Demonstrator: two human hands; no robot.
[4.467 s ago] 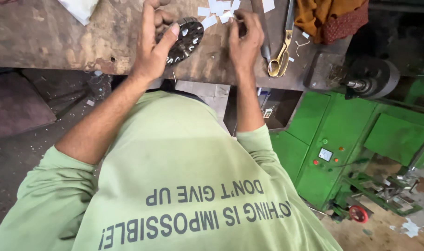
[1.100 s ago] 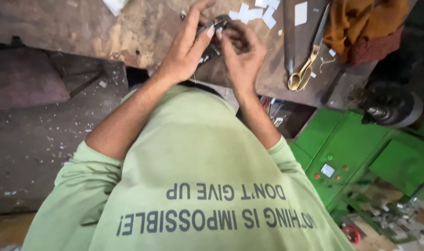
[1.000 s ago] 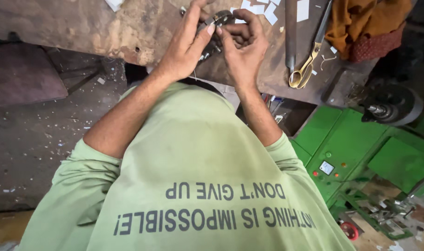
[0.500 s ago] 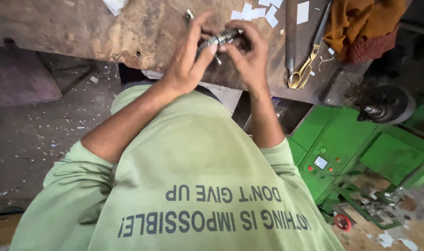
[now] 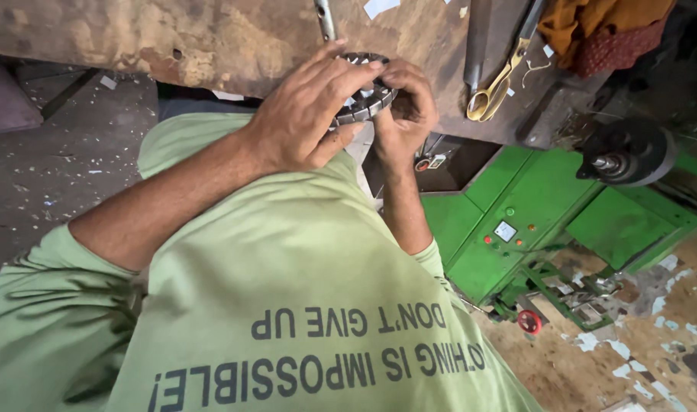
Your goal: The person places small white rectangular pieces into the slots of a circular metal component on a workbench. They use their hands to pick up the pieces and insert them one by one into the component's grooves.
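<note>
Both hands grip a round dark metal disc with slots around its rim (image 5: 366,101), held at the near edge of a worn wooden workbench (image 5: 173,38). My left hand (image 5: 303,126) wraps over the disc from the left, its fingers lying across the top. My right hand (image 5: 406,114) clasps the disc's right side, with the fingers curled under it. Most of the disc is hidden by the fingers. I wear a light green shirt (image 5: 287,267).
On the bench lie a metal rod (image 5: 324,17), yellow-handled scissors (image 5: 497,80), white paper scraps (image 5: 379,6) and an orange cloth (image 5: 593,27). A green machine (image 5: 532,206) with a black wheel (image 5: 627,152) stands to the right. White scraps litter the floor.
Earlier my left hand held the disc on the bench with the hands apart. Now both hands close on it, and it has come nearer to the bench edge and my body.
</note>
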